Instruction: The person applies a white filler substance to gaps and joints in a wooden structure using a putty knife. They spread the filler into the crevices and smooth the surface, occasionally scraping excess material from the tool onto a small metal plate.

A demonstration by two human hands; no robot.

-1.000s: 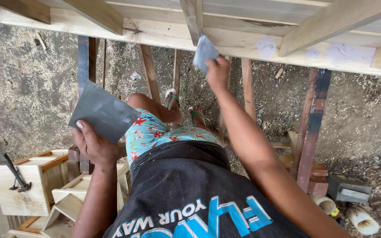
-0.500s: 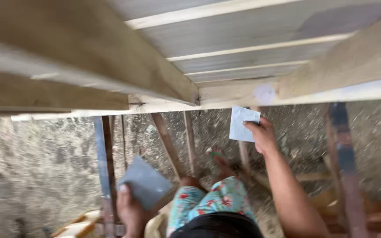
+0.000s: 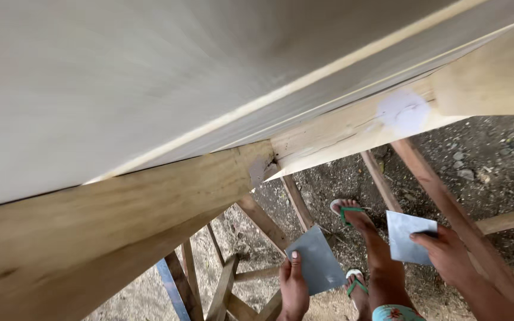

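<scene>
Since a moment ago the view has been tilting further up, so the pale board underside (image 3: 150, 77) is now filling most of the head view and the hands have been dropping to the bottom edge. The left hand (image 3: 293, 290) is pinching the lower corner of a flat grey square sheet (image 3: 316, 261), thumb lying on its face, the sheet tilting up and to the right. The right hand (image 3: 447, 254) is closing on a second grey sheet (image 3: 407, 236), fingers curling over its right edge; this one is looking paler and is sitting just left of the hand. Both sheets are hanging low in the picture, apart from each other, with the person's feet in green flip-flops (image 3: 347, 213) standing between them on the stony ground (image 3: 495, 148). A thick wooden beam (image 3: 352, 128) with a white filler patch (image 3: 404, 111) is crossing above the sheets, and slanted wooden legs (image 3: 429, 178) are running down beside the right hand, blocking part of the ground behind.
</scene>
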